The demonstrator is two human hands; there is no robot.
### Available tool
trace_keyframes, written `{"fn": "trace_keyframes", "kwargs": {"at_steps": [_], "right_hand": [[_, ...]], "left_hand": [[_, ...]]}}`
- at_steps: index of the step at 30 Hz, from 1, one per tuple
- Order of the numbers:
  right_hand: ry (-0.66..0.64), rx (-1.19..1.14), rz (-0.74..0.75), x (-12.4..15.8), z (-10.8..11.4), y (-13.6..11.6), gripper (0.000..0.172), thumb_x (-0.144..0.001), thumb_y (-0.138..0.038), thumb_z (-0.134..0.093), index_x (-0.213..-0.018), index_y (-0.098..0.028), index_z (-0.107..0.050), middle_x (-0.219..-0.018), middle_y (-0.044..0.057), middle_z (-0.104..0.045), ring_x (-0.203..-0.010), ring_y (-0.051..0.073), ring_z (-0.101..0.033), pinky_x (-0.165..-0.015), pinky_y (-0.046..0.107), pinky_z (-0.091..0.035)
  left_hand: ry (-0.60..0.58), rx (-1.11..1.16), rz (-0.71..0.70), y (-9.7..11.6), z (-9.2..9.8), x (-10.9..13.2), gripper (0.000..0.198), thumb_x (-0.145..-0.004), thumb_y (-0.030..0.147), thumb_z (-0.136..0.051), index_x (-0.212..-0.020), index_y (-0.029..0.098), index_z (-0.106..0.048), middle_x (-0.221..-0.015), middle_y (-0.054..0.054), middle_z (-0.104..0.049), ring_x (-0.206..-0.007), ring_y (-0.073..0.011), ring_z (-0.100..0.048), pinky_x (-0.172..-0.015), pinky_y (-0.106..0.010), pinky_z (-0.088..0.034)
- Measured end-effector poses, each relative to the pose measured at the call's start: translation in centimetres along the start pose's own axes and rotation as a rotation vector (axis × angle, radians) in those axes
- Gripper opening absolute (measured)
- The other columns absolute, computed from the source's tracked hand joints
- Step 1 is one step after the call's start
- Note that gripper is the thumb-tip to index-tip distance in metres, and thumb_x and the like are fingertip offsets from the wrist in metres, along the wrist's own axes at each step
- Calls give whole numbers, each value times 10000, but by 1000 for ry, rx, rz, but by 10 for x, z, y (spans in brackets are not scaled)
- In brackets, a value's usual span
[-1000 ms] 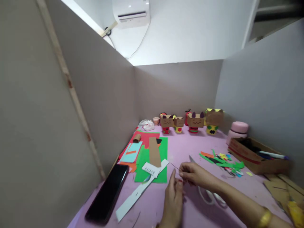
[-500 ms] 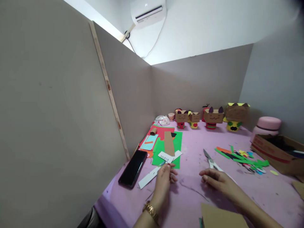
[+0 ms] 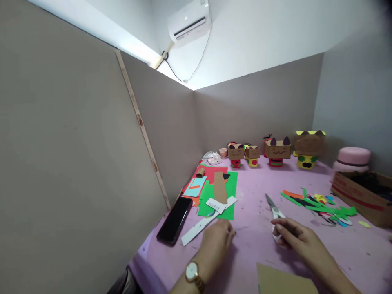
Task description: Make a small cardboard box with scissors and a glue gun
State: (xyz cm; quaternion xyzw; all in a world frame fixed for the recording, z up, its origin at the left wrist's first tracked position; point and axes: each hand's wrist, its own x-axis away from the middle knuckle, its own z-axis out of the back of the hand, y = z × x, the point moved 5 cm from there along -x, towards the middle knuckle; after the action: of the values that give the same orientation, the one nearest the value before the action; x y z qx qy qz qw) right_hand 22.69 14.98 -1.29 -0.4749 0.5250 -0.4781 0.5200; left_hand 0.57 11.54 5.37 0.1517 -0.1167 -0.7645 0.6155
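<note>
Head view: see left hand (image 3: 217, 241) curled near white strip (image 3: 193, 233), apart from right hand (image 3: 296, 237) over scissors (image 3: 277, 212), can't tell either grip tbh.

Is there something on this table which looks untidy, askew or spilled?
Untidiness only: loose coloured scraps lie heaped beside the open cardboard box, one yellow piece apart. The white strip lies askew, slanting off the near edge of the green sheet instead of lining up. I see no spill.
</note>
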Motion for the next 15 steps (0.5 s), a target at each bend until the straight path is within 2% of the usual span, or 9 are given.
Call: {"fn": "trace_keyframes", "kwargs": {"at_steps": [3, 7, 9, 11, 13, 15], "right_hand": [[20, 8, 8, 0, 3, -2, 312, -747, -456, -607, -901, -185, -634, -663, -4, -626, -508, 133, -547, -481, 265, -429], [41, 28, 14, 1, 2, -5, 313, -728, -446, -627, -881, -175, -657, -643, 1, -637, -497, 136, -548, -475, 263, -427], [57, 26, 14, 1, 2, -7, 318, -700, -448, -647, -858, -173, -671, -618, 2, -638, -482, 141, -552, -457, 261, -425], [77, 16, 13, 2, 4, -8, 328, -674, -454, -663, -845, -175, -677, -605, 2, -637, -466, 143, -554, -438, 257, -423], [96, 8, 11, 2, 6, -8, 331, -662, -451, -671, -847, -177, -676, -616, 6, -642, -457, 138, -551, -423, 249, -419], [109, 4, 8, 2, 8, -8, 330, -662, -442, -674, -856, -175, -672, -640, 14, -651, -455, 132, -546, -416, 242, -416]], "left_hand": [[-12, -130, 115, -32, 22, 13, 193, -810, 235, -439, -843, 158, -613, -905, -124, -680, -835, -264, -623, -719, -347, -422], [-89, -221, 201, -64, 19, 42, 224, -748, 140, -444, -879, 123, -625, -945, -166, -681, -847, -299, -638, -716, -380, -442], [-124, -236, 212, -71, 15, 54, 239, -744, 119, -416, -818, 143, -641, -884, -140, -700, -826, -281, -647, -708, -365, -449], [-129, -243, 198, -73, 18, 60, 211, -717, 145, -464, -821, 170, -647, -894, -106, -698, -847, -255, -639, -726, -335, -450], [-87, -253, 191, -74, 30, 59, 235, -709, 204, -520, -917, 194, -629, -973, -76, -673, -915, -229, -612, -778, -307, -438], [-6, -281, 224, -80, 45, 54, 254, -765, 254, -488, -988, 196, -594, -1019, -73, -641, -973, -226, -579, -825, -310, -416]]}}
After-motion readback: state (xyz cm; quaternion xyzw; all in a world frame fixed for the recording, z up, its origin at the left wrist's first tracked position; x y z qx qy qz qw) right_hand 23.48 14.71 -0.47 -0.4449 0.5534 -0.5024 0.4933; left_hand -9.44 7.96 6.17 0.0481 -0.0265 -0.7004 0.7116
